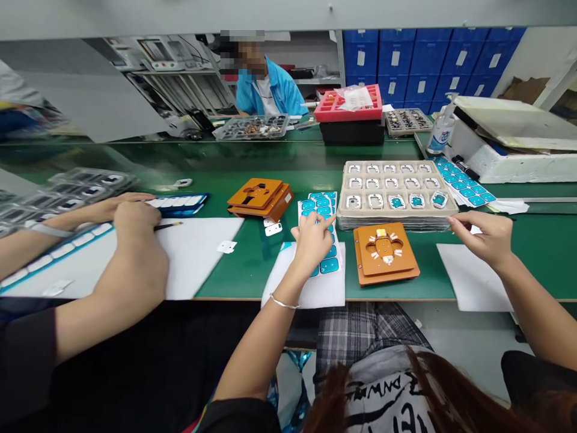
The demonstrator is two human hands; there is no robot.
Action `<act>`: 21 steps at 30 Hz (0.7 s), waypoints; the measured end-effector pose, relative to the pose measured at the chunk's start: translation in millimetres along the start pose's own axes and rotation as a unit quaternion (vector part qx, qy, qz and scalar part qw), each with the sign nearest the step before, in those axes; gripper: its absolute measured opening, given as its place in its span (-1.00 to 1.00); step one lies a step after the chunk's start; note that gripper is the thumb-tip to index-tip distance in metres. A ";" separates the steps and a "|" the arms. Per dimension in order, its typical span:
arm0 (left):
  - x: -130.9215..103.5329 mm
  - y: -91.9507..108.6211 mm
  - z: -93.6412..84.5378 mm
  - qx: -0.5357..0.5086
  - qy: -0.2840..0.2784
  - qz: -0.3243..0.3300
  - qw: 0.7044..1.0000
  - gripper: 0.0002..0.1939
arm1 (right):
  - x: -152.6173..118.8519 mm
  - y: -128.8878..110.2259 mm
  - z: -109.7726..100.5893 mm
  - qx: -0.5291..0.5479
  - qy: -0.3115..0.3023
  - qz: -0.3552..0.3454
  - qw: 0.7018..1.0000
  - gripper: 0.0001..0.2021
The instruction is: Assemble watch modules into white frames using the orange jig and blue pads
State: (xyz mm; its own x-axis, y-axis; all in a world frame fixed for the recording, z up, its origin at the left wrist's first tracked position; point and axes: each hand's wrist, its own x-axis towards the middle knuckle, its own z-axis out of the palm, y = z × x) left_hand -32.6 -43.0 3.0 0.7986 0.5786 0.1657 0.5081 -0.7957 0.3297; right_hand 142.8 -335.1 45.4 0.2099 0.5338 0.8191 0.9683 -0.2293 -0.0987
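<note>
My left hand (314,239) rests on a sheet of teal stickers (330,264), its fingers apart. Beneath that sheet lies a white foam pad (274,287). My right hand (485,238) is raised just beyond the right corner of a beige tray (396,207), thumb and fingers pinched together. What it pinches, if anything, is too small to make out. White frame-shaped parts fill the tray's compartments, and several in the front row carry teal stickers. Between my hands sits an orange fixture (386,254) with a small part in its centre.
At left, a co-worker's hands (135,210) work over sticker strips and white foam (202,240). Another orange fixture (260,198) stands between us. Across the bench sits a person in blue (288,84). A foam box (518,165), pump bottle (442,129) and red tray (349,103) stand behind.
</note>
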 end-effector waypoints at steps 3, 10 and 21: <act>5.6 -4.1 2.2 -0.024 0.020 0.010 0.999 -0.49 | 1.6 -0.8 1.7 0.016 0.003 0.000 1.000 -0.84; 21.4 -10.7 13.1 -0.126 0.143 0.064 0.980 -0.55 | 82.4 -1.4 3.6 0.038 0.053 0.024 0.998 -0.90; 18.9 -40.8 26.3 -0.220 0.242 0.073 0.942 -0.67 | 407.2 -26.1 62.9 -0.066 -0.088 0.223 0.969 -0.64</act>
State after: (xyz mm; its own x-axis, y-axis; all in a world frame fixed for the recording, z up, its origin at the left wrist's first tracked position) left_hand -29.7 -4.4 -31.8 0.5553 0.5666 0.6087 0.1362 -0.7840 0.6056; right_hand 211.6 -60.6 346.1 0.6339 0.4865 0.6012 0.7533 -0.5646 -0.3374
